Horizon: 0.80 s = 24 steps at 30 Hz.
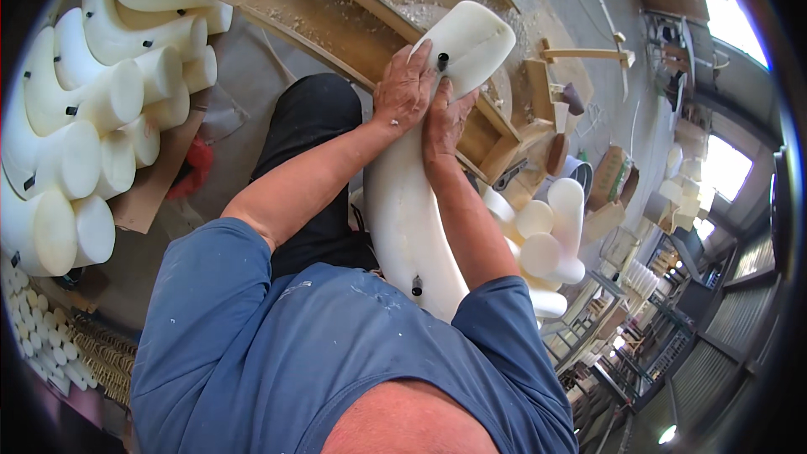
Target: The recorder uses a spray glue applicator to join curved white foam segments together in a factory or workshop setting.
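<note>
A long, curved, cream-coloured foam piece (402, 193) lies across my lap, with its broad rounded end up over a wooden frame. One black peg (443, 59) stands out of that end, and another black peg (417, 286) sticks out close to my shirt. My left hand (404, 88) grips the foam from its left side, fingers along the edge. On the right side, my right hand (447, 120) holds it too, its thumb pointing up just below the upper peg. The undersides of the foam and some fingertips are hidden.
Similar foam pieces (101, 92) with black pegs are stacked at the left, beside a cardboard sheet (160, 172). Ahead stands a wooden frame (336, 29) strewn with foam crumbs. More foam pieces (546, 235) lie at my right, near an open carton (612, 175).
</note>
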### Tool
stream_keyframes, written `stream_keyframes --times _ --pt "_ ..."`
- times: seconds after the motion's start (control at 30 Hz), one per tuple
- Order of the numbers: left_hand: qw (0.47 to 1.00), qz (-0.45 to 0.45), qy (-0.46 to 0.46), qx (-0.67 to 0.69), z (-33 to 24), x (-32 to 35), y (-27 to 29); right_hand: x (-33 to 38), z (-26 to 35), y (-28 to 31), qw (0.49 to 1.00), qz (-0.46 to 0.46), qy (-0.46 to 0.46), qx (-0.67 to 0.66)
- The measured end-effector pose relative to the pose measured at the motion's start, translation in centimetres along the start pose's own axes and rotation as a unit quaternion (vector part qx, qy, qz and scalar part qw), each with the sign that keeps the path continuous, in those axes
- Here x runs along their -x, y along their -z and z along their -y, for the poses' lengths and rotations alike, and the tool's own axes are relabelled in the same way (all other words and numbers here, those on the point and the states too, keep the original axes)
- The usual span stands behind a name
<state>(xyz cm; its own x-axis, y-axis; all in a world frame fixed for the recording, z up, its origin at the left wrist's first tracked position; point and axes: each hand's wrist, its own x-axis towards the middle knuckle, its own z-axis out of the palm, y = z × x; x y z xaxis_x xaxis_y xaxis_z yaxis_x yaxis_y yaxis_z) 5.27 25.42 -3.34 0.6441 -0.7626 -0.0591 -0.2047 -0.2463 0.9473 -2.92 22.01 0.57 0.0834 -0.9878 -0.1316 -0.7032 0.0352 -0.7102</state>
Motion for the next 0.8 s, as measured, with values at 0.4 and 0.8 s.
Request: stream_keyframes --times 0.4,0.8 --pt "0.986 0.03 -0.003 0.166 0.7 -1.4 1.1 0.4 0.5 0.8 0.999 -0.02 -0.01 -0.041" --pt "0.991 0.074 -0.109 0.036 -0.6 -1.4 2.4 -3.5 0.1 1.1 0.989 -0.014 0.046 -0.138"
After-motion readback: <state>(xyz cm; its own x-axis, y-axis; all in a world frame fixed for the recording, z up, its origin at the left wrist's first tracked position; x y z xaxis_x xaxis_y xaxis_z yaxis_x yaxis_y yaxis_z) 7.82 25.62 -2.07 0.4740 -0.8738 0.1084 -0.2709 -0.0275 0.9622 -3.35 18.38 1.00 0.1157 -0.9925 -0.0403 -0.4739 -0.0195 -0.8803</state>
